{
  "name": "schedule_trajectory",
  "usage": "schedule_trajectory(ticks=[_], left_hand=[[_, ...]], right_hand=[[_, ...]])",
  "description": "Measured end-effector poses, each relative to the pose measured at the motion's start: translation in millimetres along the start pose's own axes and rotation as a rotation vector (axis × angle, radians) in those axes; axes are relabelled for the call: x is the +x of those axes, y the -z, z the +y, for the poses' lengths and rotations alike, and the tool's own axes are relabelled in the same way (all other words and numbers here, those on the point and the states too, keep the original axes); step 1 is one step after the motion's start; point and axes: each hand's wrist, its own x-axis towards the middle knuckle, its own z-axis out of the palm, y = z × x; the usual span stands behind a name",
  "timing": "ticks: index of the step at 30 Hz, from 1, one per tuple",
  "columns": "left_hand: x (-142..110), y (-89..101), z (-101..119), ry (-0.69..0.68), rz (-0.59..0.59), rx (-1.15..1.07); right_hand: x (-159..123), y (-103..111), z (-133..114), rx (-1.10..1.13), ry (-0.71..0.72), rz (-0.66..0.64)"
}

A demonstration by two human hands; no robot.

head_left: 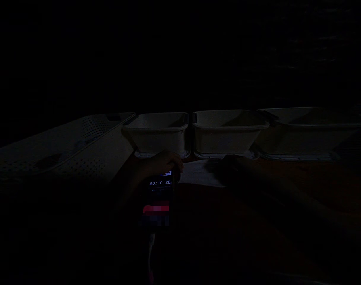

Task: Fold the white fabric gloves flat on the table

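The view is very dark. My left hand (167,161) is above a lit phone (159,194), fingers bent down at the left end of a flat white piece (199,171) that looks like cloth or paper. That hand seems closed on its edge. At the piece's right end is my right hand (232,166), mostly lost in shadow; its fingers cannot be made out. The phone shows a timer reading and a red bar. A pale cable (151,247) runs down from its lower end.
Behind my hands stand three pale tubs in a row: a left tub (159,138), a middle tub (226,140) and a right tub (299,138). A long pale basket (109,138) with holes in its walls is at the left. The table (290,178) looks dark reddish.
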Motion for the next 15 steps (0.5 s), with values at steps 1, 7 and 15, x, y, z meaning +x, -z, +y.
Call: schedule_trajectory(ticks=[1, 7, 15], left_hand=[[0, 0.3, 1, 0.001, -0.003, -0.001], [0, 0.3, -1, 0.013, -0.003, 0.008], [1, -1.4, -4, 0.019, 0.000, 0.025]], right_hand=[[0, 1, 0, -0.025, -0.021, 0.005], [2, 0, 16, -0.058, -0.141, 0.050], [2, 4, 44, -0.152, -0.053, 0.075]])
